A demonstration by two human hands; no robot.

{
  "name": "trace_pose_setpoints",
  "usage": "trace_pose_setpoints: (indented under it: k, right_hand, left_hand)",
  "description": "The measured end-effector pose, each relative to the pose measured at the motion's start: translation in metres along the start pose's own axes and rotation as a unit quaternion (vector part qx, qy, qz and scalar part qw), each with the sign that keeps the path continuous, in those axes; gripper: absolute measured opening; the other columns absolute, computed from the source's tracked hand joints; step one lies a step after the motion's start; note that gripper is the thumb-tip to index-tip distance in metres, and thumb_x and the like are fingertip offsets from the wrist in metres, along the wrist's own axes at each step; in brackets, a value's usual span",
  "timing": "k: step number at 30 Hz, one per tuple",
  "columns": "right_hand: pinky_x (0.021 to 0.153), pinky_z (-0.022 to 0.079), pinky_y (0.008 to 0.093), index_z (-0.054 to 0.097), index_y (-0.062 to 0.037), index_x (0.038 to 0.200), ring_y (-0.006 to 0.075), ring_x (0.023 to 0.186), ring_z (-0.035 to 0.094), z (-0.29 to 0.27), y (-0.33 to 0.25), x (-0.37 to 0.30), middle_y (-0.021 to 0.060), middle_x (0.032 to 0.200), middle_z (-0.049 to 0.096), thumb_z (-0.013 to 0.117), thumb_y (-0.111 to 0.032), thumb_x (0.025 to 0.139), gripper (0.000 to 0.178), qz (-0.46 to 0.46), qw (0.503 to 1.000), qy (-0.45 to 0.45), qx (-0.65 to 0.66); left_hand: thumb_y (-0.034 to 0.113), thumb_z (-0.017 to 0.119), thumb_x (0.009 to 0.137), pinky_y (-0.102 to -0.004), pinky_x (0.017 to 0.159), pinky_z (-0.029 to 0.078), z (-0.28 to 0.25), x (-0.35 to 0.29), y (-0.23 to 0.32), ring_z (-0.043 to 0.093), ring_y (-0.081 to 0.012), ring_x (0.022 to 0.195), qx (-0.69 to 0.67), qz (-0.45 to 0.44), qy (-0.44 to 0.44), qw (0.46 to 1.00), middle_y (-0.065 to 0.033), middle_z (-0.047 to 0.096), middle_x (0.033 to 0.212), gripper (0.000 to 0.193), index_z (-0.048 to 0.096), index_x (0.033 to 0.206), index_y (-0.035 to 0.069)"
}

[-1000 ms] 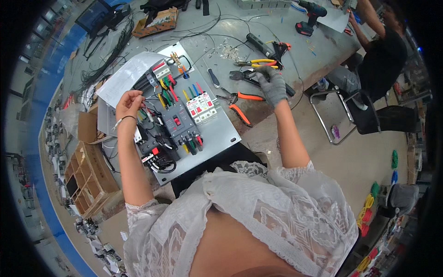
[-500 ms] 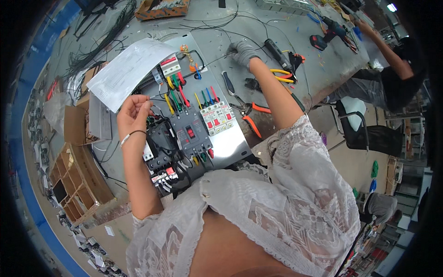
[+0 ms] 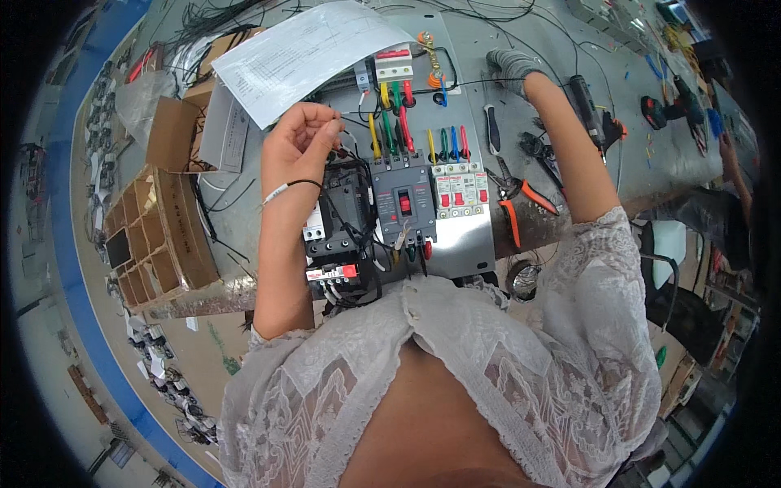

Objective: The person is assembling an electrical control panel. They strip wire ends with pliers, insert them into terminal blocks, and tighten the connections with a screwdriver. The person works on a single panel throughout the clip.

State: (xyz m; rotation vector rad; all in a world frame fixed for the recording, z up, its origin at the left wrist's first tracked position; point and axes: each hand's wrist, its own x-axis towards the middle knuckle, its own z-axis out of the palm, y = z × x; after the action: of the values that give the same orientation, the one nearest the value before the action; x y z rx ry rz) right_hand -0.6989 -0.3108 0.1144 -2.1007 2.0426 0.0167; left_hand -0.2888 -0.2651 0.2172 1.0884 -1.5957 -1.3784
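Note:
My left hand (image 3: 299, 153), bare with a dark band at the wrist, is pinched on a thin black wire above the left side of a metal panel (image 3: 468, 259). Below its fingertips sits a black contactor (image 3: 348, 207) among dark wires. Beside that is a grey moulded-case breaker (image 3: 404, 199) with a red toggle and yellow, green and red sleeved leads. Small breakers (image 3: 460, 193) stand to its right. My right hand (image 3: 514, 68), in a grey glove, is closed around a black wire (image 3: 476, 81) that runs left across the panel's far end.
A printed sheet (image 3: 305, 53) covers the panel's far left. Right of the panel lie a screwdriver (image 3: 492, 128), orange-handled wire strippers (image 3: 517, 195) and a black pen-like tool (image 3: 586, 110). A cordless drill (image 3: 687, 110) lies farther right. Cartons and a divided box (image 3: 183, 236) stand left.
The view has turned, so the panel and bench appear farther right. The wire from my right hand now runs straighter across the panel. Both hands keep their closed grips.

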Motion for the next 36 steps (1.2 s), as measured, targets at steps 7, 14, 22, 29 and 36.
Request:
trace_pose_setpoints:
  k: [7, 14, 22, 29, 36]
  right_hand:
    - [0.073, 0.048, 0.0430, 0.057, -0.0030, 0.090, 0.0359, 0.080, 0.061, -0.013, -0.011, -0.022, 0.0201, 0.088, 0.063, 0.065, -0.020, 0.075, 0.025, -0.006, 1.000, 0.030, 0.006]
    - [0.066, 0.054, 0.0295, 0.063, -0.0026, 0.101, 0.0180, 0.074, 0.065, -0.045, -0.011, -0.050, 0.0073, 0.087, 0.065, 0.067, -0.009, 0.083, 0.019, 0.028, 0.805, 0.194, 0.560]
    - [0.066, 0.056, 0.0264, 0.064, -0.0006, 0.098, 0.0157, 0.073, 0.066, -0.104, -0.132, -0.091, 0.0087, 0.086, 0.067, 0.067, -0.010, 0.085, 0.016, -0.057, 0.758, 0.150, 0.632]
    - [0.074, 0.052, 0.0247, 0.063, -0.0010, 0.102, 0.0102, 0.077, 0.061, -0.097, -0.224, -0.073, 0.0047, 0.087, 0.066, 0.060, -0.004, 0.086, 0.016, -0.127, 0.878, 0.034, 0.460]
    - [0.078, 0.051, 0.0292, 0.055, -0.0025, 0.104, 0.0168, 0.083, 0.063, -0.095, -0.245, -0.064, 0.0093, 0.091, 0.065, 0.062, -0.002, 0.085, 0.020, -0.187, 0.937, 0.135, 0.262]
  left_hand:
    - [0.003, 0.061, 0.087, -0.0203, 0.068, 0.045, 0.004, -0.001, 0.004, 0.056, -0.0068, 0.073, 0.008, -0.004, 0.023, 1.000, -0.0008, 0.060, 0.083, 0.008, 0.060, 0.095, 0.001]
    - [0.007, 0.060, 0.089, -0.0208, 0.073, 0.044, 0.000, 0.003, 0.002, 0.055, -0.0073, 0.078, 0.016, 0.011, -0.027, 0.999, -0.0013, 0.062, 0.088, 0.010, 0.060, 0.097, 0.001]
    - [0.010, 0.062, 0.088, -0.0214, 0.074, 0.045, -0.004, 0.006, -0.009, 0.056, -0.0061, 0.082, -0.004, 0.037, -0.047, 0.998, -0.0007, 0.062, 0.087, 0.013, 0.062, 0.098, 0.001]
    - [0.006, 0.061, 0.086, -0.0200, 0.073, 0.044, -0.002, 0.005, -0.007, 0.055, -0.0046, 0.077, -0.016, 0.047, -0.052, 0.997, 0.0015, 0.062, 0.084, 0.012, 0.064, 0.096, 0.001]
    - [0.005, 0.062, 0.086, -0.0188, 0.063, 0.042, -0.004, 0.004, -0.007, 0.052, -0.0035, 0.073, 0.003, 0.041, -0.050, 0.998, 0.0023, 0.063, 0.083, 0.011, 0.065, 0.096, 0.002]
